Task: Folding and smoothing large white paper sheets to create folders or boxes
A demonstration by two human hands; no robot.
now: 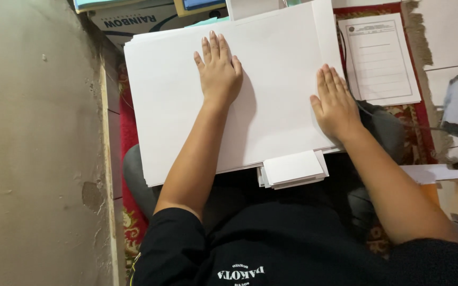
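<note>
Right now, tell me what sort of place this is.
Probably a room in a home, with paperwork done on the floor. A patterned red rug lies beside a bare wall; both hands press a large white sheet stack, and a printed form lies nearby.

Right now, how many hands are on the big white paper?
2. The left hand lies flat near the middle top of the big white paper stack. The right hand lies flat at its right edge. No other hands show.
</note>
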